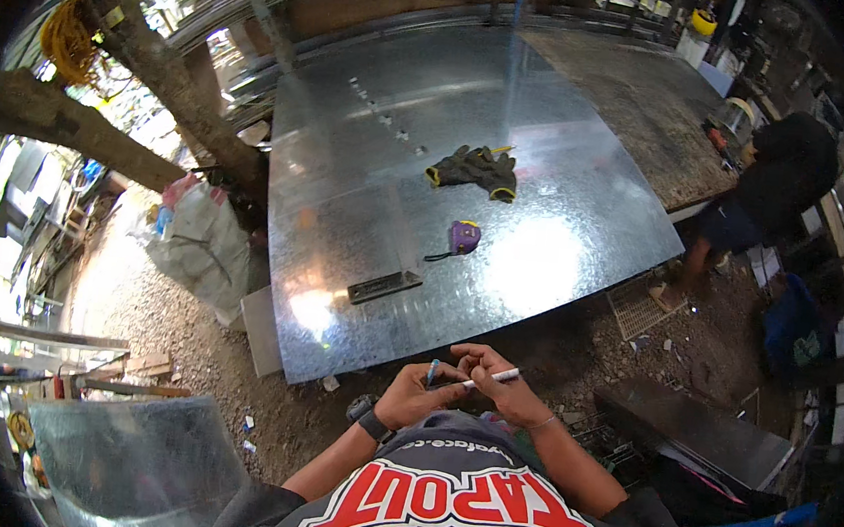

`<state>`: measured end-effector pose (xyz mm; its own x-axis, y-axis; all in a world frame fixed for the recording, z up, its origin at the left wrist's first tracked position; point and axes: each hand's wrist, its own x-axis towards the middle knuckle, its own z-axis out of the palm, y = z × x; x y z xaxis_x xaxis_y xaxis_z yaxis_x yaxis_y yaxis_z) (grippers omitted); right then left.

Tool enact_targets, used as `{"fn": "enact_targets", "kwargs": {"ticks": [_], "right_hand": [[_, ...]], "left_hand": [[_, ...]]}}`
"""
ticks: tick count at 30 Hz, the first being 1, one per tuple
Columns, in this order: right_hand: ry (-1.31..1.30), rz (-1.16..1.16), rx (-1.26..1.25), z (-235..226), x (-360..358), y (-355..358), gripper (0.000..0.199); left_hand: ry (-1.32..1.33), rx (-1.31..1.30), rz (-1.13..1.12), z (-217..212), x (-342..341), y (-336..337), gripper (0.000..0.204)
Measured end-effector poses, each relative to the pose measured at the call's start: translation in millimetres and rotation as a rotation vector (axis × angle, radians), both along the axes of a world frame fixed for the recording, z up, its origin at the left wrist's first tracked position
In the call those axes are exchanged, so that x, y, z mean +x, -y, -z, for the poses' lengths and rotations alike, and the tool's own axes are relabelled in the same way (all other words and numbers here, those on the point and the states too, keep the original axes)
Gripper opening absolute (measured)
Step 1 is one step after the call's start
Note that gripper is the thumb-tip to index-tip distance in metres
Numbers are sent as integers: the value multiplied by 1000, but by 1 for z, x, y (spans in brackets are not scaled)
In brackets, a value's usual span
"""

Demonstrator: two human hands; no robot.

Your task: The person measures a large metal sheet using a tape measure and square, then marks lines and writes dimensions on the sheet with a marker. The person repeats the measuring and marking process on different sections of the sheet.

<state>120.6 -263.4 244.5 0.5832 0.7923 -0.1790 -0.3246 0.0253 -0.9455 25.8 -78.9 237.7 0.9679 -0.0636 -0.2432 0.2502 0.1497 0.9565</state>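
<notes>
Just in front of the wearer's shirt, 2 bare hands meet near the close edge of a shiny metal sheet (347, 202). The right hand (509, 390) holds a slim white marker (503, 376), its fingers curled around it; the marker lies slantwise, its left end by the fingertips of the left hand (418, 396). That left hand is nearly closed, with a small blue piece (433, 370) pinched upright between its fingers. Whether the left fingertips also touch the marker, I cannot tell.

On the sheet, well apart from both hands, lie a dark flat bar (385, 288), a purple tape measure (463, 238) with a dark strap, and, farther off, dark gloves (475, 171) with yellow cuffs. A black wristband (374, 424) circles the left wrist. To the right, 1 other person (791, 175) in dark clothes stands beside a brown board (627, 101).
</notes>
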Motion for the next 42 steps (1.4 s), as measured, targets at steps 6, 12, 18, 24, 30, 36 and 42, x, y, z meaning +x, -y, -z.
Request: {"fn": "enact_targets", "kwargs": {"ticks": [6, 12, 18, 24, 30, 36, 42], "right_hand": [[-122, 99, -30, 4, 54, 8, 39], [-221, 134, -194, -10, 72, -30, 17], [-89, 22, -150, -3, 94, -42, 15], [-166, -100, -143, 4, 138, -44, 15], [-155, -205, -104, 12, 188, -35, 16], [-23, -384, -81, 31, 241, -35, 22], [281, -290, -196, 108, 333, -15, 29]], "left_hand": [[43, 184, 160, 1, 54, -36, 21], [24, 97, 42, 4, 104, -53, 32], [-56, -50, -12, -2, 135, -55, 41], [-81, -133, -172, -2, 166, -48, 34], [-104, -145, -284, -1, 200, -28, 29], [43, 153, -423, 0, 233, -18, 33], [-207, 63, -1050, 60, 211, -24, 29]]}}
